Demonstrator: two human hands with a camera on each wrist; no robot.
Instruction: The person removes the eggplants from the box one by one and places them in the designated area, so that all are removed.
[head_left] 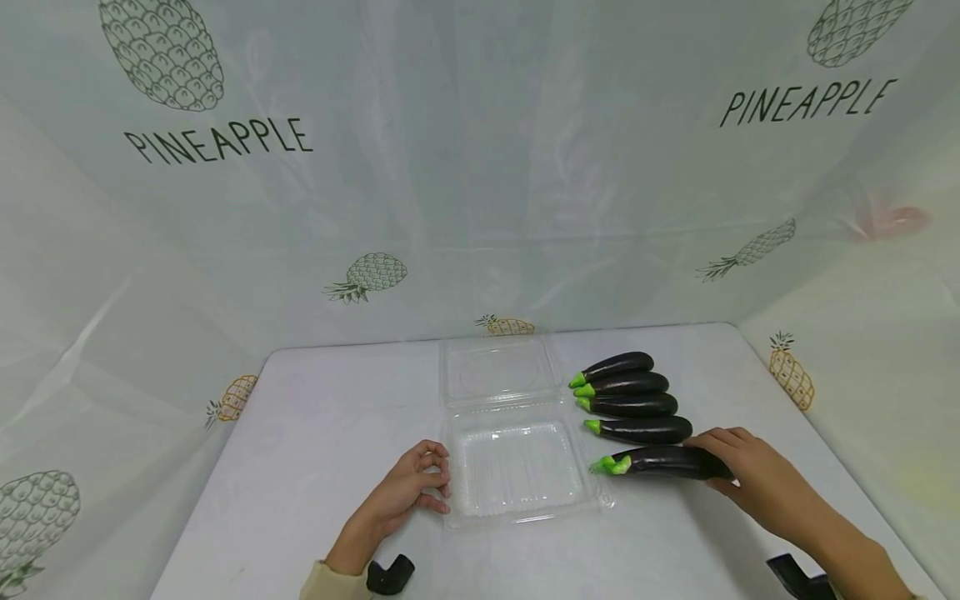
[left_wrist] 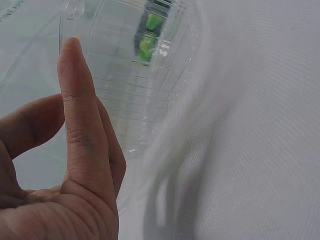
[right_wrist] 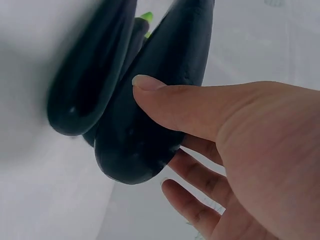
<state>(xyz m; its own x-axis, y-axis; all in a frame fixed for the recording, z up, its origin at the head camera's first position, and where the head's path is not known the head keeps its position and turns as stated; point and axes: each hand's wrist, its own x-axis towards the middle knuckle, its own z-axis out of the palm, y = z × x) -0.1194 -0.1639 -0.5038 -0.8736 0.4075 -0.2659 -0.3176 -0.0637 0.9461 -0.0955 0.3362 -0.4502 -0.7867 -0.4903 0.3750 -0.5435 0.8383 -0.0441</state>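
Note:
My right hand [head_left: 757, 475] holds the blunt end of the nearest eggplant [head_left: 667, 462], a glossy dark one with a green stem. In the right wrist view, the thumb lies across the eggplant [right_wrist: 155, 115] with fingers on its other side. Several more eggplants [head_left: 645, 430] lie in a row behind it, stems pointing left. My left hand [head_left: 412, 483] is at the left edge of an open, clear plastic clamshell box [head_left: 517, 471], fingers loosely bent. In the left wrist view, one straight finger [left_wrist: 80, 120] is against or very close to the box wall; contact cannot be told.
The box's lid [head_left: 498, 371] lies folded back toward the far edge of the white table [head_left: 337, 417]. A pale curtain [head_left: 480, 167] printed with pineapples hangs behind and at both sides. Black wrist mounts [head_left: 390, 575] show near both wrists.

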